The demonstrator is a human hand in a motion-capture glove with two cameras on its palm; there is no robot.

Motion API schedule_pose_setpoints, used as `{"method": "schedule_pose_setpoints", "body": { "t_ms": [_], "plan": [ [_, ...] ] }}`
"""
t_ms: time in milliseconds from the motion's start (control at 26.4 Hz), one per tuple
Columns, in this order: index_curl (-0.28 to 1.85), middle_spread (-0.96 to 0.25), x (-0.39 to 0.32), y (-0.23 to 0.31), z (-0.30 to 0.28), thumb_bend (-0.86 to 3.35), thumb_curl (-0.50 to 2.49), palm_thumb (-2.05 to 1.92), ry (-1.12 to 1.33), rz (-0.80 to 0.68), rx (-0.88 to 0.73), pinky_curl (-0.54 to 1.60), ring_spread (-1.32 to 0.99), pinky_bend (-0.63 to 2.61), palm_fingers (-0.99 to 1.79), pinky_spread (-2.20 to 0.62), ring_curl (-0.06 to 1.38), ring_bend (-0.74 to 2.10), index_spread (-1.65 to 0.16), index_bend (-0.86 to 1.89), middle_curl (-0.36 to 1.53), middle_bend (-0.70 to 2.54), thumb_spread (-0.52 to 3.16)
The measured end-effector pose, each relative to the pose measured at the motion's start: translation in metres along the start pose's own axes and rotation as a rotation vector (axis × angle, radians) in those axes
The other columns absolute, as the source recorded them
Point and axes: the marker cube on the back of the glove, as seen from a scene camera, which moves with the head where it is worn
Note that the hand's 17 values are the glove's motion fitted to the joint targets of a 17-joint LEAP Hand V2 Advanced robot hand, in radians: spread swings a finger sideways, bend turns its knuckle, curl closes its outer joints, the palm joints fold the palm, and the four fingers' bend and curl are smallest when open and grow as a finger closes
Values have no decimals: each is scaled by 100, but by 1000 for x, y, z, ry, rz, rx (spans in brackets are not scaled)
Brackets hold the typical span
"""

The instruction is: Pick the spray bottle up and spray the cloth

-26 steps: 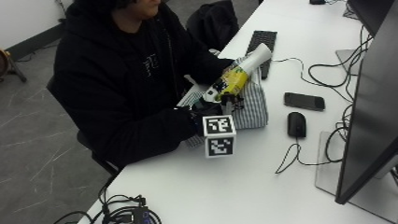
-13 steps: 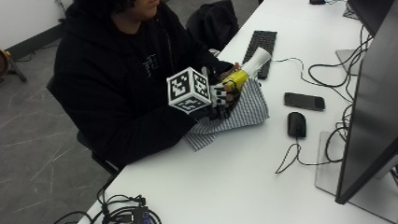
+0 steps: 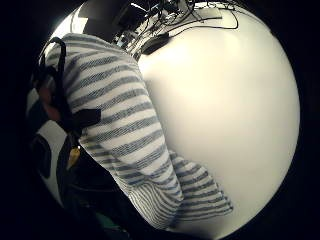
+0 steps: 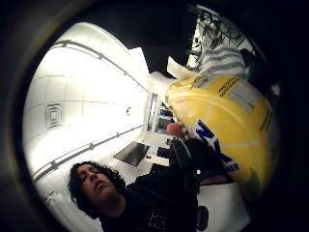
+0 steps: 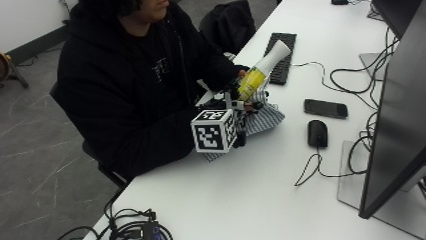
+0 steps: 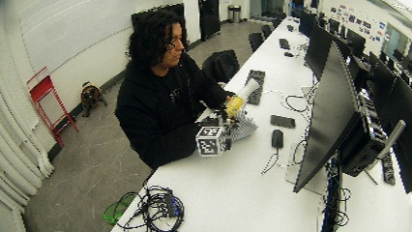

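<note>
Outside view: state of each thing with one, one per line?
spray bottle: lifted off the table, tilted, white top pointing up and away from the person.
striped cloth: lying rumpled on the table, below the bottle.
right hand: gripping the bottle's lower part.
phone: flat on the table, screen dark.
mouse: on the table, untouched.

I'm seeing the yellow spray bottle (image 5: 253,81) with its white head tilting up off the surface, pointing toward the keyboard side. The grey-and-white striped cloth (image 5: 261,118) is lying crumpled on the white surface just beneath it.
</note>
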Motion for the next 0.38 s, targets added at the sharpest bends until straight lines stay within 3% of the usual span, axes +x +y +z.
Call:
{"method": "schedule_pose_setpoints", "body": {
  "t_ms": [151,379],
  "plan": [
    [5,-12,-3,-1,28,-4,39,70,48,-36,201,41,-16,72,107,-27,45,85,-21,-36,48,58,99],
    [-7,-11,-8,0,29,-4,37,66,257,-128,305,43,-16,81,100,-27,46,95,-25,-28,50,68,103]
  ]
}}
